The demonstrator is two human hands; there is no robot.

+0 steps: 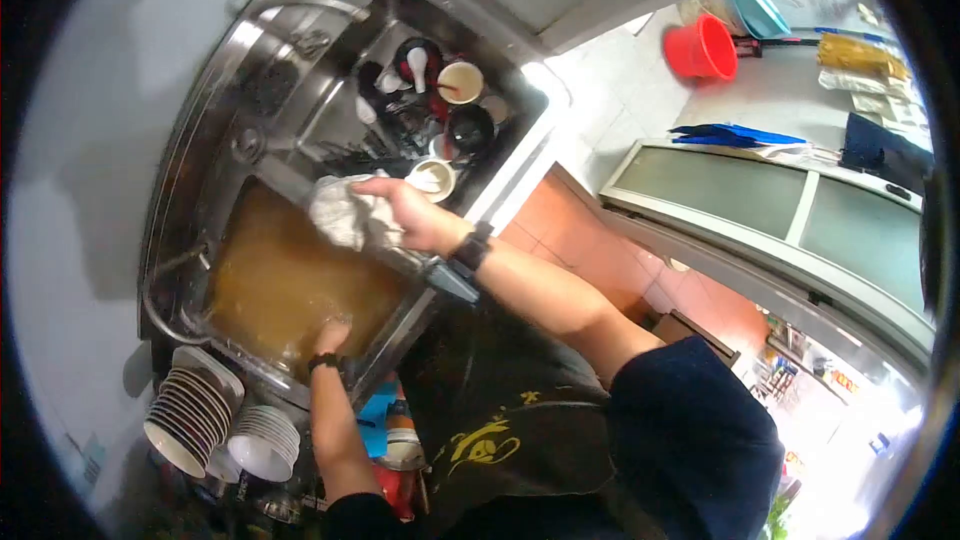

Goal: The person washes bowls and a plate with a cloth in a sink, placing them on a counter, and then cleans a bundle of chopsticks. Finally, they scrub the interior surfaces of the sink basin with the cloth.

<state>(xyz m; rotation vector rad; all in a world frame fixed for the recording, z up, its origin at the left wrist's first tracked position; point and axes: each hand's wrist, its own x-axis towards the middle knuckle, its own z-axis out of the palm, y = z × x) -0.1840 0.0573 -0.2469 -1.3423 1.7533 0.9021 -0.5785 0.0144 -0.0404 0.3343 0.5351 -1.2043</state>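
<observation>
My right hand (418,217) is closed on a crumpled off-white cloth (345,216), held over the divider between two sink basins. A dark band circles that wrist. My left hand (334,334) dips into cloudy brown water (285,265) in the near basin. Its fingers are under the surface, so I cannot see whether they hold anything. Just beyond the cloth, the other basin holds a cream cup (431,180), a second cream cup (461,83), a dark bowl (470,128), a white spoon (417,68) and a jumble of dark utensils.
Stacked bowls (187,420) and another white stack (264,442) stand left of the basin. A curved faucet (165,285) reaches over the water; another faucet (310,4) serves the far basin. A red bucket (700,48) and a glass-fronted cabinet (740,190) are at the right.
</observation>
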